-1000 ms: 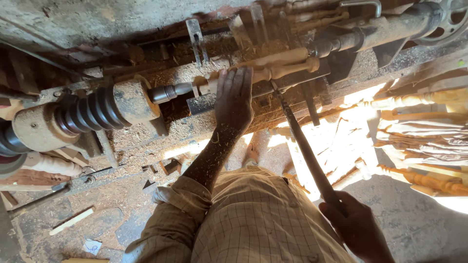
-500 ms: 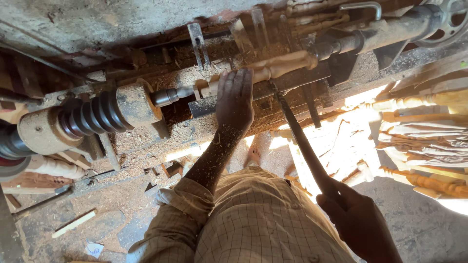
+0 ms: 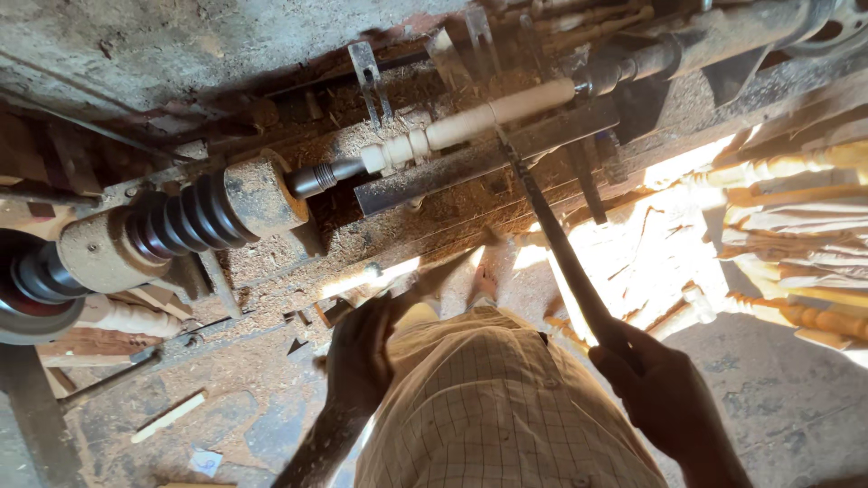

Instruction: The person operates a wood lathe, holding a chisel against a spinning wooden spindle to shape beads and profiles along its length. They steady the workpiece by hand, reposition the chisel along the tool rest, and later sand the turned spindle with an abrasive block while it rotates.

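Observation:
A pale turned wooden spindle (image 3: 470,126) sits mounted on a dusty wood lathe (image 3: 298,194). My right hand (image 3: 655,389) grips the handle of a long dark chisel (image 3: 551,239), whose tip rests on the tool rest (image 3: 479,163) against the spindle. My left hand (image 3: 362,357) is low, near my checked shirt, away from the lathe; its fingers look loosely curled and I see nothing in them.
A stepped dark pulley (image 3: 185,217) and a wheel (image 3: 27,289) sit at the lathe's left end. Finished turned spindles (image 3: 805,235) lie stacked at the right in bright sunlight. Sawdust and wood scraps (image 3: 167,416) cover the floor.
My left hand has left the spindle and dropped back toward my body. The spindle is now uncovered. My right hand still holds the chisel against it.

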